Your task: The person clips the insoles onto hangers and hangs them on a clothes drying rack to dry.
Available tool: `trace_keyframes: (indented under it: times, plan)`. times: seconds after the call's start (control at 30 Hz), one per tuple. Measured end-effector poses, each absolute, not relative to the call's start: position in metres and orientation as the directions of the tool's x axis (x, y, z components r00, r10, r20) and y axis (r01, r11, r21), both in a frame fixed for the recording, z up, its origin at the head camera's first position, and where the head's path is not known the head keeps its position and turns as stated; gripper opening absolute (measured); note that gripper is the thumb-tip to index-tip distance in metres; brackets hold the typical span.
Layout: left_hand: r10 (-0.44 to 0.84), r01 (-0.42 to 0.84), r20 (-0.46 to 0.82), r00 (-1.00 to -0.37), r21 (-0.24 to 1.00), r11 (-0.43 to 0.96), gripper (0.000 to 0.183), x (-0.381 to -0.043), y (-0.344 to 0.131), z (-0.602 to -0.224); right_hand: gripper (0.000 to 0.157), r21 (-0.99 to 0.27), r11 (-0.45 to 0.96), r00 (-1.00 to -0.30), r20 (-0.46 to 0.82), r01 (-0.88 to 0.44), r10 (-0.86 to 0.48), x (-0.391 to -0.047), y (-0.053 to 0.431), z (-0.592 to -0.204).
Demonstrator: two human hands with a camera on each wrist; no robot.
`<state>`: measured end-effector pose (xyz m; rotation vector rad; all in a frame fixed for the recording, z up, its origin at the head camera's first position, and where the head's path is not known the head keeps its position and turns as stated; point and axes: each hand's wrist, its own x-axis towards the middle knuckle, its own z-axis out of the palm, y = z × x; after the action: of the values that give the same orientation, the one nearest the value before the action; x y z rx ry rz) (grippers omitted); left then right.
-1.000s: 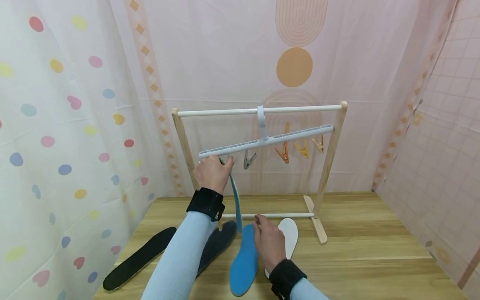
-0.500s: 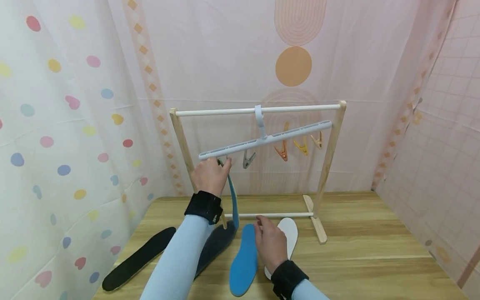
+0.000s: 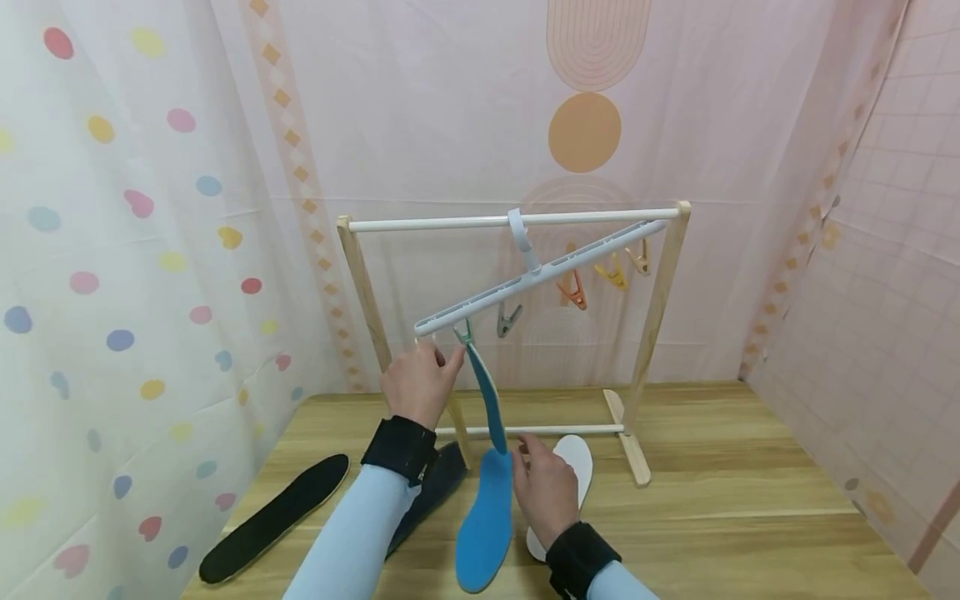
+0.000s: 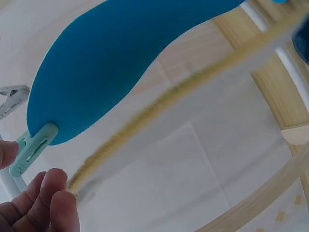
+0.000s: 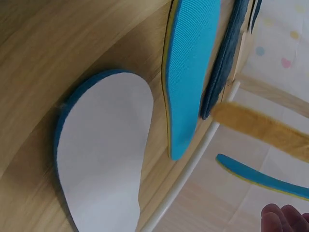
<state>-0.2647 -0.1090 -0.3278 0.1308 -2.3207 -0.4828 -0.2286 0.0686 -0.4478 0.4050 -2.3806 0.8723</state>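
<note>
A blue insole [image 3: 487, 404] hangs from a mint-green clip [image 4: 37, 147] near the lowered left end of the pale blue hanger [image 3: 540, 275]. My left hand [image 3: 422, 383] is just below that end, its thumb beside the clip and its fingers apart from the thumb, with nothing pinched between them. Next to these fingers hangs a tan, fuzzy-edged insole [image 4: 154, 104], mostly behind the hand in the head view. My right hand [image 3: 546, 483] is loosely curled over the table, between a blue insole [image 3: 483, 533] and a white insole [image 3: 576, 458], holding nothing.
A wooden rack [image 3: 652, 333] with a white top bar carries the hanger. Grey [image 3: 508, 321], orange [image 3: 573, 292], yellow [image 3: 613, 273] and beige [image 3: 641, 257] clips hang along it. A black insole [image 3: 277, 517] and a dark navy insole [image 3: 431, 500] lie on the wooden table [image 3: 720, 475].
My left hand has let go of the green clip and moved down. The hanger's left end has dipped, and the hanging blue insole has swung right. The right hand has barely moved.
</note>
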Motion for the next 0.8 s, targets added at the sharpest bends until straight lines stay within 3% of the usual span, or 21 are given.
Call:
trace_keyframes:
  times: [0.37, 0.8]
  plan:
    - [-0.174, 0.07, 0.602, -0.779, 0.36, 0.93, 0.046, -0.252, -0.112, -0.344, 0.024, -0.471, 0.758, -0.787, 0.61, -0.45, -0.088, -0.229, 0.075, -0.45]
    - [-0.175, 0.042, 0.515, -0.839, 0.382, 0.923, 0.046, -0.24, -0.111, -0.362, 0.029, -0.481, 0.787, -0.829, 0.555, -0.387, -0.068, -0.232, 0.083, -0.452]
